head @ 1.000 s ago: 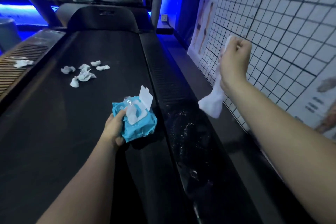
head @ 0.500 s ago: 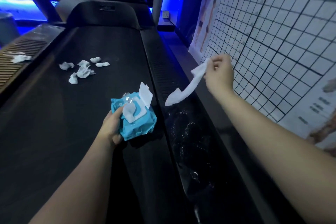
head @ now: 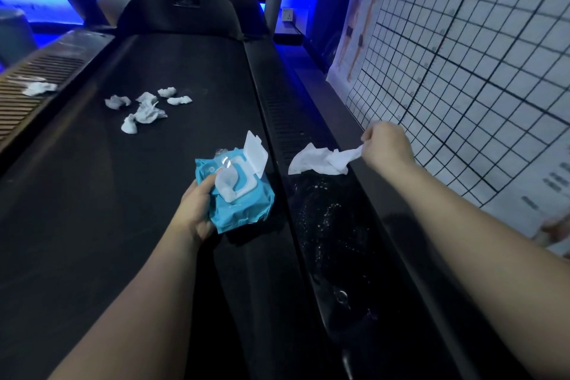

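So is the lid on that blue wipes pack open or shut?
Open: the white flip lid stands raised off the blue wipes pack, gripped by the left hand.

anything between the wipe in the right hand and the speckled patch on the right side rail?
Nothing visible. The wipe, pinched by the right hand, sits just beyond the speckled patch on the side rail, with only bare rail between. The wipe pack in the left hand is over the belt, off the rail.

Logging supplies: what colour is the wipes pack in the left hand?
Light blue wipes pack, with a white flip lid open; clearest in the head view.
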`<state>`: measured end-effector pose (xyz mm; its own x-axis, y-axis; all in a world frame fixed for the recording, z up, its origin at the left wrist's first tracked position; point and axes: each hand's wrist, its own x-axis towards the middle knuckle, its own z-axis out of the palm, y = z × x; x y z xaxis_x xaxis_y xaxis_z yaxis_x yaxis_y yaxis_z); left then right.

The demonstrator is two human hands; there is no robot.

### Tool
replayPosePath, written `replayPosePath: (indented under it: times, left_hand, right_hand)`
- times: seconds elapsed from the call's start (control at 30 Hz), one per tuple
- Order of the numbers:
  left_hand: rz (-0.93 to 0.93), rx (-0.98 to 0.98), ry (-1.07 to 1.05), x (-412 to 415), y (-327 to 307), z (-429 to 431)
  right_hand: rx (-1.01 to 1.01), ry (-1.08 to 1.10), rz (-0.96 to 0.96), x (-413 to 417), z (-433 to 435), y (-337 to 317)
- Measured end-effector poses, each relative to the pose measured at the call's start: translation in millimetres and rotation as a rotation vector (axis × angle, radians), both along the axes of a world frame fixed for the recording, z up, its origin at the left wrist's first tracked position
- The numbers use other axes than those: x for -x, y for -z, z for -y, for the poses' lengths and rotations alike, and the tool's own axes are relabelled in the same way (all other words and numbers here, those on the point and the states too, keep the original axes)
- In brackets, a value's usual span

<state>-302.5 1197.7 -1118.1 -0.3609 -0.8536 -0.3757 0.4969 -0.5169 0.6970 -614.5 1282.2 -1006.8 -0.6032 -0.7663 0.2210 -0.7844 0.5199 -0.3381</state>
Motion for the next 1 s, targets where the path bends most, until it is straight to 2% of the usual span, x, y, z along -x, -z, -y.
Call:
replayPosePath:
  times: [0.07, 0.1, 0.17, 0.23, 0.27, 0.3, 0.37, 0.5, 0.67, 1.0]
  left_hand:
    - [-0.002, -0.002, 0.006, 0, 0, 1]
    - [-0.002, -0.002, 0.013, 0, 1, 2]
    - [-0.001, -0.002, 0.022, -1, 3, 4]
    - [0.003, -0.005, 0.025, -2, 4, 6]
    - [0.006, -0.006, 0.024, -2, 4, 6]
    - [0.007, -0.004, 0.026, -2, 4, 6]
    - [0.002, -0.003, 0.03, -2, 4, 6]
    - [-0.017, -0.013, 0.039, -1, 4, 5]
    - [-0.043, -0.031, 0.06, -2, 4, 6]
    - [-0.024, -0.031, 0.025, -1, 1, 0]
  right_hand:
    - [0.025, 0.003, -0.038, -1, 2, 2]
    - [0.068, -0.067, -0.079, -4, 1, 4]
    - [0.081, -0.343, -0.126, -12, -1, 11]
    - [-0.094, -0.583, -0.02, -22, -2, 20]
    - [-0.237, -0.618, 0.037, -25, -3, 23]
    - [-0.356, -0.608, 0.085, -24, 0, 29]
    - [-0.45, -0.599, 0.154, -21, 5, 38]
    - [-0.486, -0.707, 0.131, -25, 14, 48]
    - [-0.508, -0.84, 0.288, -39, 4, 60]
    - [-0.551, -0.872, 0.486, -31, -69, 40]
